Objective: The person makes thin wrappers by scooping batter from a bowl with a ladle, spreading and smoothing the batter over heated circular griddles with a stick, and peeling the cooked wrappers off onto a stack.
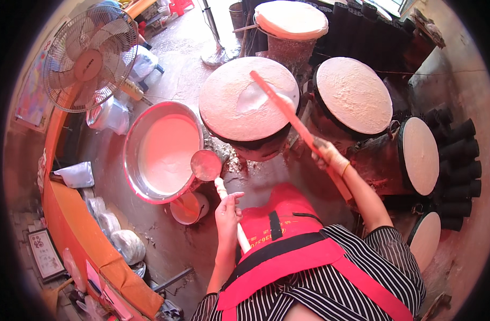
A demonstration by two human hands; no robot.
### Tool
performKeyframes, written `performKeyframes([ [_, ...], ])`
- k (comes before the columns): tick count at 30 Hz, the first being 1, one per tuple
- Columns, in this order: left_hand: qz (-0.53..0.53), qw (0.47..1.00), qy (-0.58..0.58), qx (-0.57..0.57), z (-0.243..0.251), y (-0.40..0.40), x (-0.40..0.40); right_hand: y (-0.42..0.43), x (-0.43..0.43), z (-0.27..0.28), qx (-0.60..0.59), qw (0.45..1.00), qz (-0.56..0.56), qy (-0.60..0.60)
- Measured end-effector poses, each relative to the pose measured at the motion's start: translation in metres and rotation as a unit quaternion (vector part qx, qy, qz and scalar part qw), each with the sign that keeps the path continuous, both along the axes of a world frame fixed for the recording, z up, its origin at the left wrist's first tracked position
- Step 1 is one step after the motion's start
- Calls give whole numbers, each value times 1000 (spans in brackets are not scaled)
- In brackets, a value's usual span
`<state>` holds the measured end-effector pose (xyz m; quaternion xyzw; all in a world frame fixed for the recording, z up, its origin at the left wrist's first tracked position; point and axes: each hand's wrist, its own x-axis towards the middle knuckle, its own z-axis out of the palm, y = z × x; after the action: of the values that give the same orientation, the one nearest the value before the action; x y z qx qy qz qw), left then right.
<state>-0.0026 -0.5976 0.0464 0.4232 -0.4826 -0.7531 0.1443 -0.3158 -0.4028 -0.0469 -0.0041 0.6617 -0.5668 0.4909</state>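
Note:
My left hand (228, 214) grips the pale handle of a long metal ladle (206, 165). The ladle's bowl overlaps the right rim of a large basin (129, 172) of pale batter (168, 148). In my right hand (330, 155) is a long flat reddish stick (283, 106), slanting up and left over a round griddle (245, 138). A thin layer of batter (225, 98) covers most of that griddle, and a wetter white patch (255, 96) shows near the stick. I cannot tell whether the stick touches the batter.
Coated griddles (354, 96) (420, 156) on stoves curve along the right. Behind stands another stove with a pale round stack (291, 20). Black honeycomb briquettes (459, 148) line the wall. A small bucket (190, 208) sits below the basin; a fan (90, 60) stands at upper left.

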Motion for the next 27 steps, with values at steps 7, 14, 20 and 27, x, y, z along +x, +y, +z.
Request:
performKeyframes([
  [7,47,999,-26,3,15,-8,-6,-84,-32,16,-99,985,-108,97],
  [14,30,998,28,44,15,-39,18,-98,-7,-41,-125,833,-236,485],
  [20,37,990,48,124,8,-54,16,-184,60,-15,-3,936,-145,322],
  [27,5,985,27,168,11,-65,28,-135,85,-18,-11,885,-280,373],
])
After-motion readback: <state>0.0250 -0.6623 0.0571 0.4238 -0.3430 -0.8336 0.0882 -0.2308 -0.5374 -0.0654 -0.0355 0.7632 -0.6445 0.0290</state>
